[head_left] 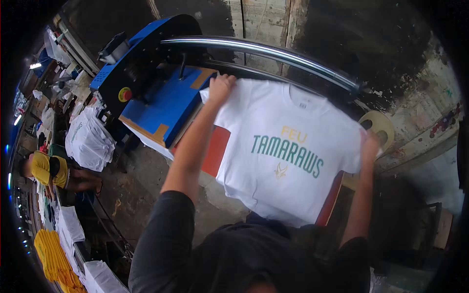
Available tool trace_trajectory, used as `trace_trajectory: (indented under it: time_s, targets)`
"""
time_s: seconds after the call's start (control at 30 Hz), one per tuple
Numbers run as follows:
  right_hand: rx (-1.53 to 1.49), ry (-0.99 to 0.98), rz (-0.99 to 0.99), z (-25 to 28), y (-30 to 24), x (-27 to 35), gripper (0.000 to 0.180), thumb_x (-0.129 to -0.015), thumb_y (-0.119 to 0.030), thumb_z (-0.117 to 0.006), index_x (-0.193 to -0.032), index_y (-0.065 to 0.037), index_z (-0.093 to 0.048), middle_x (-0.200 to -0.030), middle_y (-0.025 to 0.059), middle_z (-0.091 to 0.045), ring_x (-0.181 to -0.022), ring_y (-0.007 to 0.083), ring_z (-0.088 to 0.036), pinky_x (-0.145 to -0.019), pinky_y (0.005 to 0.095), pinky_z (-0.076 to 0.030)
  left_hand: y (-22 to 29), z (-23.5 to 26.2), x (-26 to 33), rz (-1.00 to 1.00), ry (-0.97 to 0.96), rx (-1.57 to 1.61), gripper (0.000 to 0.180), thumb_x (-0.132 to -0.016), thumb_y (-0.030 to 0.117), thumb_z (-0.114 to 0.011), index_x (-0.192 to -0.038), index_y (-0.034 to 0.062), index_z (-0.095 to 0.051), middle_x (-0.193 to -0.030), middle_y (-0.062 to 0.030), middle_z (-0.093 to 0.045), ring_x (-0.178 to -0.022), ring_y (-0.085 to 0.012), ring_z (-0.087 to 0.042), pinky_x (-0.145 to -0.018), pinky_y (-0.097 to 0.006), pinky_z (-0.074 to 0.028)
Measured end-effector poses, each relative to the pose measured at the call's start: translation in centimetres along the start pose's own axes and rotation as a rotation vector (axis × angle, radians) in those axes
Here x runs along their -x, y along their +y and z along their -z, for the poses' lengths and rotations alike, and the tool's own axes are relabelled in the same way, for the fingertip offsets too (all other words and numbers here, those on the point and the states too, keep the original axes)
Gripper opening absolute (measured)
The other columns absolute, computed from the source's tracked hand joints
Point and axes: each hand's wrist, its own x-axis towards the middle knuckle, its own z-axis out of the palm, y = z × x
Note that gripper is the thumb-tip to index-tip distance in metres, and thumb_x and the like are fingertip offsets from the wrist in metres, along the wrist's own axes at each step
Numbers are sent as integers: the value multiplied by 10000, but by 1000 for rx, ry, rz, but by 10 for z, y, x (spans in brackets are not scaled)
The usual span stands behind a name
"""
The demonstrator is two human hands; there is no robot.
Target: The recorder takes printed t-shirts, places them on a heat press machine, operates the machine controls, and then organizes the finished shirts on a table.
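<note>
A dark charcoal short-sleeved top [222, 256] has wide sleeves [165, 232], leaving forearms [188, 158] and fingers [227, 79] bare.

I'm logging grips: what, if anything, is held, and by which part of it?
A white printed T-shirt, held by its sleeves: one in the left hand, the other in the right hand.

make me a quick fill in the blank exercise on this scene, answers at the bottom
1. The left hand and right hand hold up the white shirt, whose larger lettering is ____ in colour.
2. The flat panel beside the left hand is mainly ____ on top.
3. The round red button on the machine has a ____ surround.
4. The other person appears toward the picture's ____ edge.

Missing words: green; blue; yellow; left
</note>
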Motion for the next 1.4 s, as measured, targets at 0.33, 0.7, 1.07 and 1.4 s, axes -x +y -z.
trace_trajectory:
  time_s: [0.33, 0.7, 1.07, 1.4]
  targets:
    - [-473, -475, -442, 8, -81, 204, 264, -844, -255, -549, -792, -9, -469, -808, 211, -519, -757, 393, -522, -640, 456, -400, 73, -46, 230, 496, -334, 171, 297, -784, 297, -573, -918, 45, -492, -944, -164, -538, -907, -335, -511, -757, -452, -395]
    - [-437, -891, -414, 55, -98, 180, 212, -814, -171, -552, -928, -3, -491, -1008, 196, -510, -920, 390, -513, -746, 453, -415, 70, -25, 210, 508, -346, 73, 291, -812, 187, -567, -1049, 39, -486, -1121, -163, -507, -1045, -324, -477, -849, -443, -363]
    - [-625, -479, 331, -76, -174, 88, 538, -794, -218, -559, -1305, -146, -404, -1364, 90, -360, -1266, 295, -299, -1034, 482, -203, 148, -123, 104, -191, -366, 369, 517, -900, 432, -335, -1379, 252, -258, -1455, -52, -185, -1326, -254, -204, -1059, -507, -123]
    - [-114, -565, 33, -123, -150, 76, 495, -918, -312, -372, -1361, -103, -302, -1428, 57, -267, -1306, 299, -241, -1017, 495, -232, 142, -122, 147, -100, -273, 506, 525, -887, 322, -403, -1370, 161, -274, -1453, -107, -170, -1339, -251, -171, -1047, -564, -97]
